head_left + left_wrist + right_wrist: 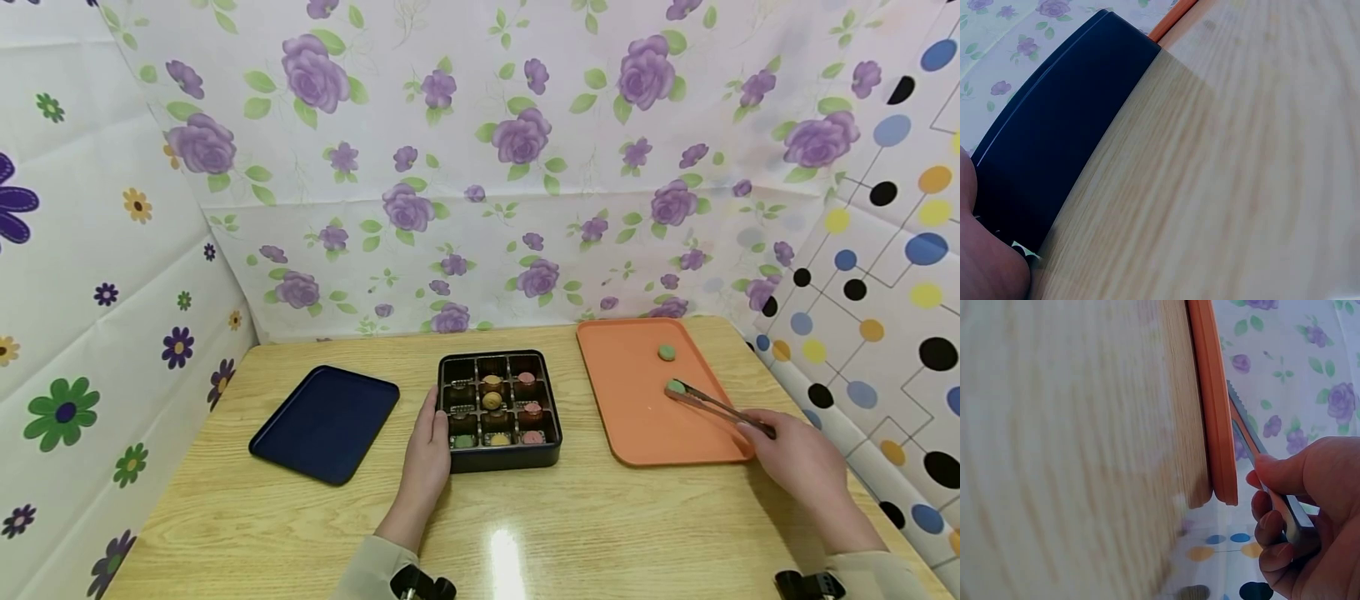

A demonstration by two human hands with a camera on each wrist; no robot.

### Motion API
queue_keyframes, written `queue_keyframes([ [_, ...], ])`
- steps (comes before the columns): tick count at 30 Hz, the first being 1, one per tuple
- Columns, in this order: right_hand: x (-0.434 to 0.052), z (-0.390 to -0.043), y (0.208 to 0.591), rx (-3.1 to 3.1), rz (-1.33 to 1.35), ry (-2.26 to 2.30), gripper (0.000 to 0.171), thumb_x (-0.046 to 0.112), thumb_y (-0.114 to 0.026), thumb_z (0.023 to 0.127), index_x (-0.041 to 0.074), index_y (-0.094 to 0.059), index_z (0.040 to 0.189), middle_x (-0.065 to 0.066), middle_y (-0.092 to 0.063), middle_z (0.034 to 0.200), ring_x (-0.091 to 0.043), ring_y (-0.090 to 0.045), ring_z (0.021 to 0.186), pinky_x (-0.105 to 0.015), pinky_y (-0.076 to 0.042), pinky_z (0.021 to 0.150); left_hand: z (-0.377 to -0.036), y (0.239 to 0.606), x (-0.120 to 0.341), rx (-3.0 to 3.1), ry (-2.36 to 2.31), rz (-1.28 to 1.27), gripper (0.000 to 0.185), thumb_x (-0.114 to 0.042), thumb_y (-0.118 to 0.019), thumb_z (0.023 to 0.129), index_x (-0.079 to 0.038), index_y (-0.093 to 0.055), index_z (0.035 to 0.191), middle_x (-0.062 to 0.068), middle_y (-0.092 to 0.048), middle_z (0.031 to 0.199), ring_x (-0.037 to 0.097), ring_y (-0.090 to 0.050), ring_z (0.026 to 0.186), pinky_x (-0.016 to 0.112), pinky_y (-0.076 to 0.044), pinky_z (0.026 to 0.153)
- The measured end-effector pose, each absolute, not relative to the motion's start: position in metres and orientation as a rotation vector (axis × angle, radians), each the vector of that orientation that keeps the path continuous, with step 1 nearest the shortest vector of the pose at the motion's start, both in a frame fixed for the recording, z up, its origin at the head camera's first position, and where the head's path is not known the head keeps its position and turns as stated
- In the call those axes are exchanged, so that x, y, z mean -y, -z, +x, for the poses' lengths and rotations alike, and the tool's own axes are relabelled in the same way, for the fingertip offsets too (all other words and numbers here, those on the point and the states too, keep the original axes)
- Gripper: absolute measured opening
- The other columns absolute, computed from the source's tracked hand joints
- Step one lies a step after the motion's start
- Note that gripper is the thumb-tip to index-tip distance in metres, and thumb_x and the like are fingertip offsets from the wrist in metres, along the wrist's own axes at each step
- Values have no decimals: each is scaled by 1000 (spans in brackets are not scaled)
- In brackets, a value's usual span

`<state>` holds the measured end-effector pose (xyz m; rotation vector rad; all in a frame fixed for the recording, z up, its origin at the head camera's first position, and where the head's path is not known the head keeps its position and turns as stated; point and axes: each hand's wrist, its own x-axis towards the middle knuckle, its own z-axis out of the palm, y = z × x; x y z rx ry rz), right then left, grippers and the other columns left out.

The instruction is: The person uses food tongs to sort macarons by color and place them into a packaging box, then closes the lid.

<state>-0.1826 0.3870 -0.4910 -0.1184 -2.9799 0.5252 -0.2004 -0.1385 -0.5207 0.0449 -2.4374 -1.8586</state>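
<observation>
My left hand (426, 458) rests along the left side of a black box (504, 459), thumb and fingers straight against its wall. Inside the box a divided insert holds several macarons, among them a green macaron (462, 442) at the front left and a pink macaron (533, 437) at the front right. My right hand (802, 458) grips metal tongs (716, 407) by their closed end. Between the tong tips, over an orange tray (630, 433), is a green macaron (677, 386). Another green macaron (667, 352) lies farther back on that tray.
A dark blue lid-like tray (322, 425) lies on the wooden table (300, 533) to the left of the box. Flower-printed cloth (465, 158) stands behind the table, and a dotted cloth (892, 333) borders it on the right.
</observation>
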Motion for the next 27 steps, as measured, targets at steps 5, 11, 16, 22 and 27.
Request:
queue_keyframes([
  [5, -385, -182, 490, 2970, -120, -530, 47, 36, -69, 112, -1, -72, 140, -34, -71, 130, -52, -71, 98, -44, -51, 57, -200, 520, 138, 2438, 1860, 42, 58, -29, -33, 124, -20, -19, 179, 8, -18, 183, 37, -18, 167, 65, -22, 131],
  [11, -380, -181, 489, 2945, -108, -547, 46, 36, -69, 112, 0, -73, 140, -31, -73, 128, -48, -72, 96, -41, -48, 56, -200, 520, 138, 2439, 1863, 43, 57, -29, -32, 124, -21, -18, 179, 8, -18, 183, 37, -17, 168, 65, -22, 131],
  [16, -372, -182, 485, 2914, -83, -552, 44, 35, -69, 112, 3, -74, 141, -29, -74, 127, -48, -72, 99, -45, -49, 59, -200, 519, 138, 2435, 1865, 42, 58, -29, -32, 124, -20, -18, 179, 8, -18, 183, 37, -17, 168, 65, -22, 131],
  [22, -358, -184, 477, 2861, -29, -564, 39, 32, -72, 111, 3, -77, 136, -30, -74, 125, -51, -72, 102, -51, -52, 63, -200, 519, 138, 2434, 1867, 41, 58, -29, -32, 124, -20, -18, 179, 9, -18, 183, 37, -17, 167, 65, -22, 131],
  [27, -342, -187, 472, 2850, 12, -591, 38, 32, -72, 111, 4, -78, 135, -28, -75, 121, -42, -72, 93, -42, -48, 59, -199, 519, 139, 2440, 1862, 43, 58, -30, -32, 124, -21, -18, 180, 8, -17, 183, 36, -17, 168, 65, -22, 131],
])
